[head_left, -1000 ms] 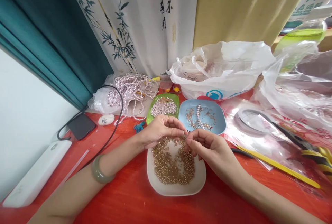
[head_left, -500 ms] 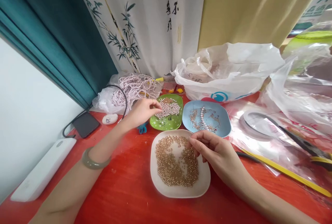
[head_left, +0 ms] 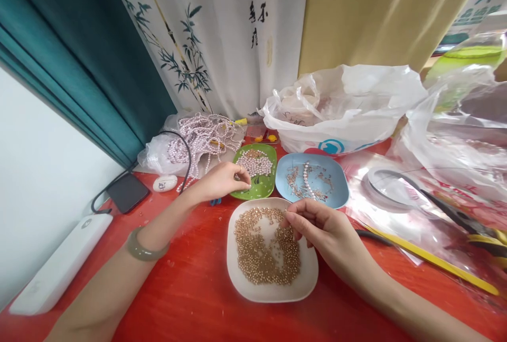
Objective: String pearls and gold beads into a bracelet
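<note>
beads of gold colour (head_left: 264, 249) are heaped in a white square plate (head_left: 273, 290) set on the red table (head_left: 190, 300). the right hand (head_left: 317, 226) is held over the plate's far right corner, its thumb and forefinger pinched together on something too thin to be made out (a pin or wire, perhaps). the left hand (head_left: 222, 181) is placed at the near left edge of a green dish (head_left: 259, 192), fingertips closed together as if on a single pearl, though what is pinched cannot be told. pale pink pearls (head_left: 254, 162) are piled in that green dish. just beside it, to the right, a blue dish (head_left: 336, 194) is seen with small metal findings scattered in it. a jade-green bangle (head_left: 144, 249) is worn on the left wrist. strands of pearls (head_left: 204, 136) are heaped behind the green dish, near a white plastic bag (head_left: 344, 104). a phone (head_left: 124, 192) and a white power bank (head_left: 55, 271) are laid at the left, and pliers with yellow handles (head_left: 479, 231) at the far right.
</note>
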`<act>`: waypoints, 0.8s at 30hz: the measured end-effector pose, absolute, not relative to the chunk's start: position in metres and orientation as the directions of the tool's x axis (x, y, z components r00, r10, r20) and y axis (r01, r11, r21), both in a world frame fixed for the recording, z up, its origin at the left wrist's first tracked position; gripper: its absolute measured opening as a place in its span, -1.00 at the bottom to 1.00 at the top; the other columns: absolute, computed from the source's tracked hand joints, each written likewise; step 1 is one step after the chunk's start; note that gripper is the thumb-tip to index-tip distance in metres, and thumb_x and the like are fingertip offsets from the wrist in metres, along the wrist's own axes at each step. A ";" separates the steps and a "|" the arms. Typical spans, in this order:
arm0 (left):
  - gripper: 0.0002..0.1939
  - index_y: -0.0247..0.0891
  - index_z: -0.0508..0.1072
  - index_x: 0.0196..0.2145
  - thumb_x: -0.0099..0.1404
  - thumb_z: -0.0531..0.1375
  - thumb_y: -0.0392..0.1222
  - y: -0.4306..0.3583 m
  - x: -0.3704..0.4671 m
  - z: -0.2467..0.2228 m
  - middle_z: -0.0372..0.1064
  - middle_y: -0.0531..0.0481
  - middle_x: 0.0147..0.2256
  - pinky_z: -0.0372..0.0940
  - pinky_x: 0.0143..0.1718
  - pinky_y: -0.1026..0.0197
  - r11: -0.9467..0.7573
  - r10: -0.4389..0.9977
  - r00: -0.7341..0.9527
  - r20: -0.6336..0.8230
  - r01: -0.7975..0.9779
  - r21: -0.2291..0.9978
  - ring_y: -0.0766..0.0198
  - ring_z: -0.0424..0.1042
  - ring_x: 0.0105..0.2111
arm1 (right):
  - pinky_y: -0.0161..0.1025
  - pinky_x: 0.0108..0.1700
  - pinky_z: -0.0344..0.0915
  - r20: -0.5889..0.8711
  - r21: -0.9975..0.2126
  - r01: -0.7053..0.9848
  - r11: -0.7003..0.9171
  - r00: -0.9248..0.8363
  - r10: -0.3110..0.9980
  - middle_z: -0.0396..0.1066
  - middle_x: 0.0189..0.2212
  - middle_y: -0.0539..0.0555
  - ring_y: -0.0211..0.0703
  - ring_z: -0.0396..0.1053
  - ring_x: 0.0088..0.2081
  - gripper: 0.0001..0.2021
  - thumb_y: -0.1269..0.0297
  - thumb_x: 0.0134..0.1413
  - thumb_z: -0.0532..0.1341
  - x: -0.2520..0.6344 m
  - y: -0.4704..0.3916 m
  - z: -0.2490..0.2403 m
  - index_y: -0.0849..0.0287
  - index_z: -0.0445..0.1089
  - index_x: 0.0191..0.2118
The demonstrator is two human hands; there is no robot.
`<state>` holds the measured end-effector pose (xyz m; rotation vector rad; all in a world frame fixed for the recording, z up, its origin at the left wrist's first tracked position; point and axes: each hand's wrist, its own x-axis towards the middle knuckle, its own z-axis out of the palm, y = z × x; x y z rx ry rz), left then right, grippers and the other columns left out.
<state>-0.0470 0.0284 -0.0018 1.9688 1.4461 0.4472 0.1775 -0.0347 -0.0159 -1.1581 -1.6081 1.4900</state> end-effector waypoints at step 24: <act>-0.88 -0.37 0.42 -0.50 -0.06 0.28 -0.32 -0.001 -0.001 -0.005 0.39 0.03 -0.54 0.16 -0.60 0.43 0.337 0.861 0.421 -0.286 -0.050 0.940 0.48 0.30 -0.58 | -0.42 -0.56 0.09 -0.158 -0.978 -0.048 -0.205 -0.472 0.867 0.24 -0.67 -0.09 -0.45 0.15 -0.63 -0.87 0.37 -0.06 0.09 0.176 -0.039 -0.007 0.21 0.24 -0.57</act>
